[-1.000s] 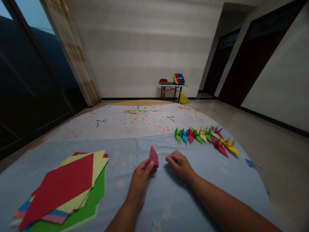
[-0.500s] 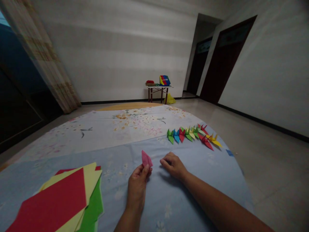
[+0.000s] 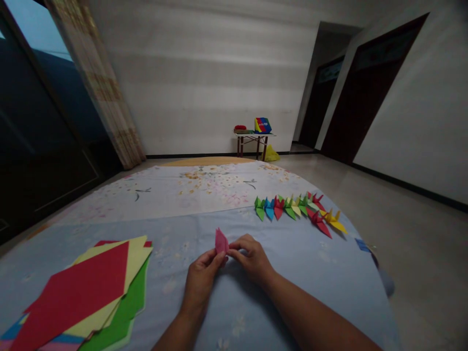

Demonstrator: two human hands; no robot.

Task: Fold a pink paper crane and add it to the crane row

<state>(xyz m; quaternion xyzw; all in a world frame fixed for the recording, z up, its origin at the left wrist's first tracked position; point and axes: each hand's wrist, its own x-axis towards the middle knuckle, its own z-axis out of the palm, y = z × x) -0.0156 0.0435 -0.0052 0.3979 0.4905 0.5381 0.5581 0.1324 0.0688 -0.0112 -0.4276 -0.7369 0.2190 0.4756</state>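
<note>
A small piece of folded pink paper (image 3: pixel 221 241) is held up over the blue part of the tablecloth, its point upward. My left hand (image 3: pixel 204 270) pinches its lower end between thumb and fingers. From the other side, my right hand (image 3: pixel 252 256) has thumb and forefinger closed on the paper's right edge. Beyond my right hand, several folded paper cranes (image 3: pixel 278 208) in green, blue, red and yellow stand in a cluster. To the left of my left hand lies a stack of coloured paper sheets (image 3: pixel 87 282), with a red one on top.
A flowered cloth (image 3: pixel 175 195) covers the round table. Something small and blue (image 3: pixel 362 244) sits at the right edge. Across the room, a small table (image 3: pixel 252 135) by the wall holds a colourful box (image 3: pixel 262 125), with a yellow bag (image 3: pixel 271 153) beside it on the floor.
My right hand has moved left from beside the pink paper and now grips its right edge. My left hand keeps its hold. The view has turned slightly left.
</note>
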